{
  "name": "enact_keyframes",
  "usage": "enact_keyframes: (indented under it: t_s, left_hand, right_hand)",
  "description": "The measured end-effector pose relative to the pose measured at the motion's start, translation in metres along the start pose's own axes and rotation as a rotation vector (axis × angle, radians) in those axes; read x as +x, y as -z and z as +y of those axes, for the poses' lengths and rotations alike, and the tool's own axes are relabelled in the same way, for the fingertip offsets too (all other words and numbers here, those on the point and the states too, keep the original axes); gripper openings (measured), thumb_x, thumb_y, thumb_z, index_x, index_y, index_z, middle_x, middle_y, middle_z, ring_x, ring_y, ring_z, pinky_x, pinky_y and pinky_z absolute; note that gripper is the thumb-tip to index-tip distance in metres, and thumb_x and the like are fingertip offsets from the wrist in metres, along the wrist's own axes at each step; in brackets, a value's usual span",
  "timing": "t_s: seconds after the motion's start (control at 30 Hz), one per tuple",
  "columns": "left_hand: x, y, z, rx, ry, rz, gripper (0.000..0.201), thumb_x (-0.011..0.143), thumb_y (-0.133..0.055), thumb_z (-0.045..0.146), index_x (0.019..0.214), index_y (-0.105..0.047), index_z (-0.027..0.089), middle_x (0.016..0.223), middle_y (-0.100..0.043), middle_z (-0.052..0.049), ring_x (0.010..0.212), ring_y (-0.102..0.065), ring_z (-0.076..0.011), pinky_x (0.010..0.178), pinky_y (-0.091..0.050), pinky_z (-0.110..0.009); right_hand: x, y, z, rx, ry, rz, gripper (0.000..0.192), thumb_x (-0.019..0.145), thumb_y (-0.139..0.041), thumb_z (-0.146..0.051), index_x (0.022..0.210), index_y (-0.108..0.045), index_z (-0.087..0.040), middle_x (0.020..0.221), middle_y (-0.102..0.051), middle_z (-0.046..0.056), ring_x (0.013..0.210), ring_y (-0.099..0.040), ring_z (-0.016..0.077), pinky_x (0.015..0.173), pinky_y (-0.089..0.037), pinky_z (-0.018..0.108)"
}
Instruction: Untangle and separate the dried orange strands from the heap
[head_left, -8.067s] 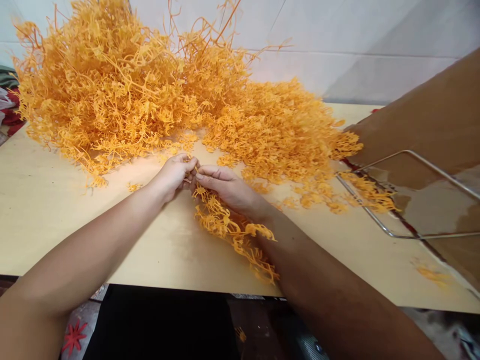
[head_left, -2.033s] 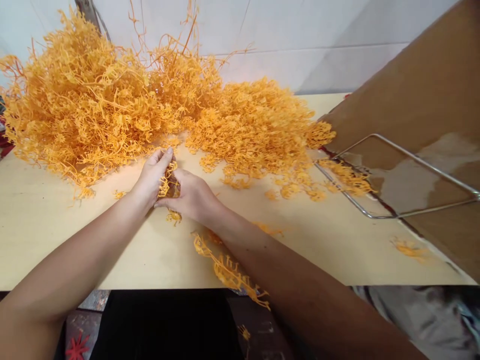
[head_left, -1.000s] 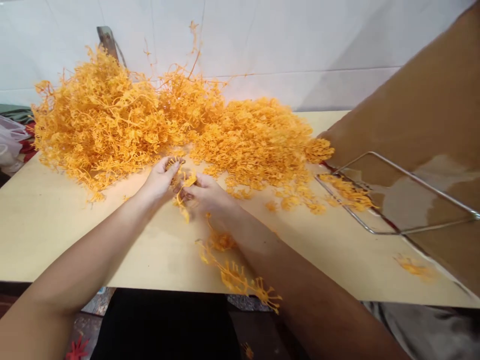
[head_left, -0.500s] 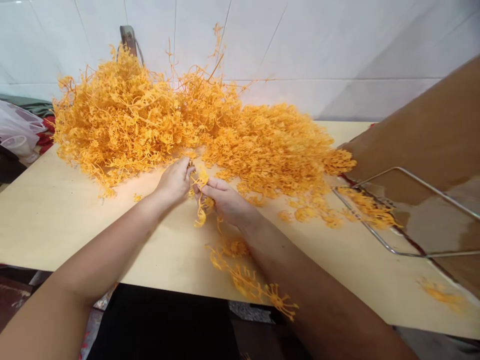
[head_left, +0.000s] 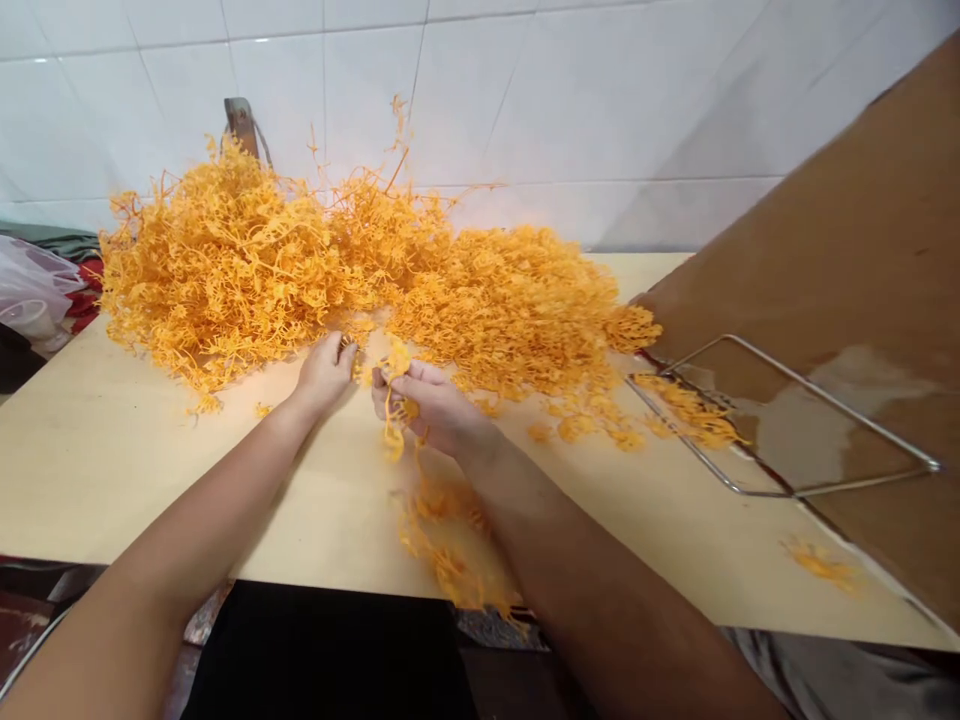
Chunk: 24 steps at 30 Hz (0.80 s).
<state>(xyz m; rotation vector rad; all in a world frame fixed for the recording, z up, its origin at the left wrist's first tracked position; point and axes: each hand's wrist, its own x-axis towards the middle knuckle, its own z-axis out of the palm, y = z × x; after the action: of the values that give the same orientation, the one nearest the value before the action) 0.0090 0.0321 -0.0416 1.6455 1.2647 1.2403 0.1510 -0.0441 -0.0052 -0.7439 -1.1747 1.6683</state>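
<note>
A big tangled heap of orange plastic sprigs (head_left: pixel 247 260) covers the back of the pale wooden table (head_left: pixel 112 450); a flatter mound of them (head_left: pixel 517 300) spreads to the right. My right hand (head_left: pixel 431 405) pinches a small orange sprig (head_left: pixel 394 400) that dangles below my fingers. My left hand (head_left: pixel 326 365) reaches to the near edge of the heap, fingertips on the loose pieces there; I cannot see a piece gripped in it. A strand of joined orange pieces (head_left: pixel 442 545) lies blurred under my right forearm at the table's front edge.
A brown sack (head_left: pixel 840 270) held open by a metal wire frame (head_left: pixel 787 420) lies at the right, some orange pieces at its mouth. A white tiled wall stands behind. Plastic bags and cloth (head_left: pixel 37 290) lie at far left. A few orange scraps (head_left: pixel 821 560) rest near the sack.
My hands have parted: the left moved away toward the heap, while the right keeps the sprig. The strand under my right arm has shifted and blurs.
</note>
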Motion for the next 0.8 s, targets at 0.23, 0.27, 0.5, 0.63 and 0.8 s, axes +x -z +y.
enact_keyframes:
  t_s: [0.23,0.27,0.5,0.63,0.8]
  left_hand:
    - [0.004,-0.025,0.02,0.239,-0.228,-0.1,0.04,0.085,-0.041,0.035,0.117,-0.052,0.014,0.126,-0.047,-0.014,0.122,-0.04,-0.0204,0.106,-0.026,-0.034]
    - [0.004,-0.025,0.021,0.241,-0.267,-0.093,0.039,0.086,-0.039,0.035,0.117,-0.053,0.014,0.129,-0.045,-0.013,0.125,-0.038,-0.0204,0.107,-0.024,-0.035]
    - [-0.009,-0.023,0.023,-0.132,-0.235,-0.186,0.032,0.085,-0.04,0.036,0.094,-0.057,0.011,0.09,-0.063,-0.009,0.083,-0.059,-0.0146,0.08,-0.046,-0.028]
    - [-0.019,-0.031,0.029,-0.307,-0.081,-0.333,0.013,0.084,-0.044,0.026,0.077,-0.046,0.015,0.062,-0.054,0.003,0.052,-0.052,-0.0064,0.058,-0.043,-0.021]
    - [-0.02,-0.037,0.025,-0.368,-0.02,-0.223,0.012,0.083,-0.044,0.017,0.074,-0.037,0.018,0.053,-0.043,0.008,0.043,-0.043,-0.0039,0.048,-0.034,-0.018]
  right_hand:
    - [0.013,0.021,-0.001,0.055,0.097,0.135,0.035,0.063,-0.068,-0.042,0.068,-0.042,-0.019,0.049,-0.031,-0.008,0.042,-0.032,0.0049,0.041,-0.026,0.02]
    - [0.013,0.023,-0.001,0.062,0.106,0.139,0.036,0.063,-0.068,-0.042,0.066,-0.041,-0.02,0.048,-0.031,-0.008,0.041,-0.032,0.005,0.041,-0.027,0.02]
    - [0.015,0.031,-0.002,0.154,0.081,0.062,0.036,0.063,-0.069,-0.039,0.059,-0.039,-0.019,0.048,-0.033,-0.007,0.042,-0.032,0.0046,0.041,-0.03,0.02]
    - [0.013,0.026,-0.002,0.136,0.059,0.106,0.031,0.061,-0.069,-0.035,0.056,-0.043,-0.017,0.052,-0.043,-0.004,0.047,-0.042,0.0061,0.044,-0.036,0.021]
    - [0.011,0.021,-0.005,0.025,-0.068,0.324,0.016,0.057,-0.062,-0.021,0.068,-0.051,-0.016,0.058,-0.055,-0.001,0.046,-0.048,0.0074,0.042,-0.037,0.021]
